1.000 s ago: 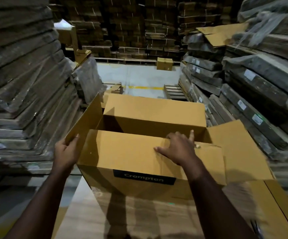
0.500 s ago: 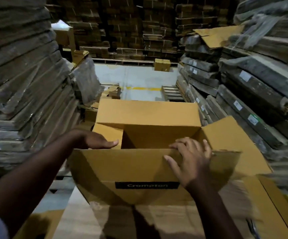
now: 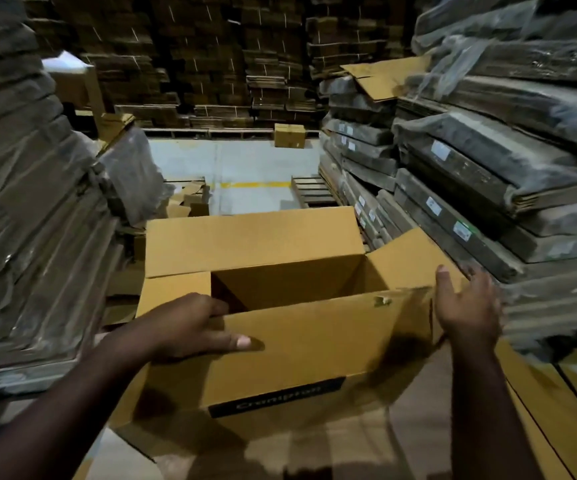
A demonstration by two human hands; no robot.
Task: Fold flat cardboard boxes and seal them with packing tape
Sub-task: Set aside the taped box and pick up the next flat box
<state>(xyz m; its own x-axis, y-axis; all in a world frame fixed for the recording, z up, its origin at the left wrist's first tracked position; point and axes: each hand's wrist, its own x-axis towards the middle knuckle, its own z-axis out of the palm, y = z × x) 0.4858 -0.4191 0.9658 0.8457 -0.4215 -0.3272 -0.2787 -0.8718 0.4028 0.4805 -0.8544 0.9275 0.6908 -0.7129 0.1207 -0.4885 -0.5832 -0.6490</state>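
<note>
My left hand (image 3: 190, 327) now grips near flap (image 3: 314, 337) edge, thumb outside; my right hand (image 3: 467, 306) lifted off it, fingers spread beside right flap (image 3: 408, 258).

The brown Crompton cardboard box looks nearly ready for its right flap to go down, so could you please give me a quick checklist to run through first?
1. Left hand steadies the brown printed cardboard box, thumb over the near flap's edge: ok.
2. Left side flap folded in: ok.
3. Right side flap folded in: not ok, it stands outward.
4. Right hand free to push it: ok, fingers open, holding nothing.
5. Far long flap clear of the opening: ok, standing up.
6. Packing tape within reach: cannot tell, none in view.
</note>
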